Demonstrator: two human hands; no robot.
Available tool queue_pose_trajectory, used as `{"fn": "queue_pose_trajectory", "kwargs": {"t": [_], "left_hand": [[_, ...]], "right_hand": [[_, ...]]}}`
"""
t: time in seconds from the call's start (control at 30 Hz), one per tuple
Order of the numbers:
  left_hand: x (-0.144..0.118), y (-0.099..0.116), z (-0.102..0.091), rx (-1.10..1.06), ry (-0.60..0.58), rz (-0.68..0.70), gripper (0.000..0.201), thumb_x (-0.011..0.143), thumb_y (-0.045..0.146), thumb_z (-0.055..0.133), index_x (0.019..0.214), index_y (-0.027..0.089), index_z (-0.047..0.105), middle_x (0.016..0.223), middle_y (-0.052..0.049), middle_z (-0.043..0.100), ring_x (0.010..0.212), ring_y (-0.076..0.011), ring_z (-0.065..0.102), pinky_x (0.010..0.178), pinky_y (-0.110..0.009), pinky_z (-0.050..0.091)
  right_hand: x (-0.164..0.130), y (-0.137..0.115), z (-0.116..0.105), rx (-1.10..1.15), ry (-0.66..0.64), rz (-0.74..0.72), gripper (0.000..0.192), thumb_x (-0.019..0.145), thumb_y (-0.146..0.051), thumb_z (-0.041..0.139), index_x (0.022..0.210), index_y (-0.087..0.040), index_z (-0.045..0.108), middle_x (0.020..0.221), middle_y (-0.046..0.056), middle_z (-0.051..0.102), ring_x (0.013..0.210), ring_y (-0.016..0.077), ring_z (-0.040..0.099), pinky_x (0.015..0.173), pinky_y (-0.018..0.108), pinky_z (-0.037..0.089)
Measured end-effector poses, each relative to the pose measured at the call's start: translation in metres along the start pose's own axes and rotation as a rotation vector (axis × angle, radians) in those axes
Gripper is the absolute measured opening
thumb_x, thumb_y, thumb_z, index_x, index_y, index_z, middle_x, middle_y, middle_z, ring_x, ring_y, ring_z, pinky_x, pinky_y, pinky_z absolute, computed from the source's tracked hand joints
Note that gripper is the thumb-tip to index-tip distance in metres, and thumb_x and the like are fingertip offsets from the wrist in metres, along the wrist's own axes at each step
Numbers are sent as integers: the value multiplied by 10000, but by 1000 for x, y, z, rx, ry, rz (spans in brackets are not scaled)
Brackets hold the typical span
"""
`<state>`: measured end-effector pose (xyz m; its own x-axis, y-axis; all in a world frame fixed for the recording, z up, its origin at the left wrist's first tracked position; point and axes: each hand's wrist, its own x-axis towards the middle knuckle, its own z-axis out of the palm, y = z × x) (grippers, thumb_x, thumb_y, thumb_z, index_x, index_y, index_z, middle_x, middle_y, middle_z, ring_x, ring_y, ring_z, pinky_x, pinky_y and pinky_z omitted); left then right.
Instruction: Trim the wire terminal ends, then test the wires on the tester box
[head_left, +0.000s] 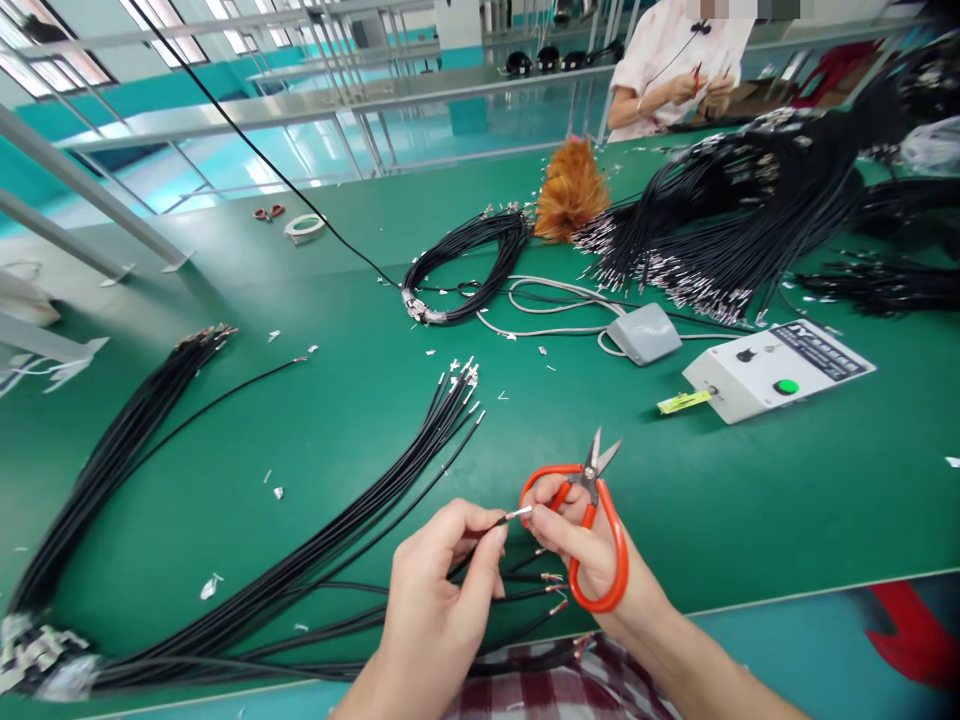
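My left hand (pixel 448 590) pinches a black cable near its stripped end (pixel 519 513), where a short white tip shows. Red-handled scissors (pixel 616 560) hang in my right hand (pixel 577 535), their blades slightly apart and pointing away from me. The thumb and fingers of that hand meet at the white cable tip. Close to both hands, several loose cable ends (pixel 553 590) with bared wires stick out over the table's near edge. A bundle of black cables (pixel 360 510) with white-tipped ends runs left of my left hand.
Another cable bundle (pixel 112 450) lies at the left. Beyond my hands are a coiled cable loop (pixel 465 260), a grey pedal (pixel 643 333), a white box with a green button (pixel 780 370), and a large cable heap (pixel 720 210). A person (pixel 679 70) works across the green table (pixel 225 290).
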<state>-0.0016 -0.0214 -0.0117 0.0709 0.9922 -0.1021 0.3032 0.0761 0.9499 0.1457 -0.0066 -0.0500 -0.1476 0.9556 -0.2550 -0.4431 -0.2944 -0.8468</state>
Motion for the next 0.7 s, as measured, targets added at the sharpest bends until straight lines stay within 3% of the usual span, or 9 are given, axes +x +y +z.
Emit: {"fn": "queue_pose_trajectory", "kwargs": {"t": [0.2,0.4,0.5,0.7], "left_hand": [[1,-1,1,42,-26,3,129,855,243,546,746,185,583,613,14,558,480,-105,530,461,-207,435],[-1,-1,-1,-197,-141,-197,216,894,367,484,807,176,535,591,32,539,368,-44,407,377,-171,280],[2,4,-2,-325,-176,-327,268,840,433,548,801,168,526,530,49,500,352,-27,297,353,-159,184],[9,7,-3,-466,-157,-440,362,699,480,700,782,163,545,496,68,456,408,-32,301,362,-120,186]], "right_hand": [[3,-5,1,72,-24,-44,186,714,-305,754,788,-217,608,770,-8,617,665,122,520,636,257,400],[3,5,9,169,31,-20,194,713,-290,767,794,-222,605,756,-22,628,688,117,556,665,248,414],[4,9,11,234,31,29,213,699,-312,775,758,-208,599,703,-25,613,626,103,526,584,226,379],[6,12,13,272,30,53,222,692,-311,780,757,-203,598,683,-27,607,612,96,516,543,204,360]]}}
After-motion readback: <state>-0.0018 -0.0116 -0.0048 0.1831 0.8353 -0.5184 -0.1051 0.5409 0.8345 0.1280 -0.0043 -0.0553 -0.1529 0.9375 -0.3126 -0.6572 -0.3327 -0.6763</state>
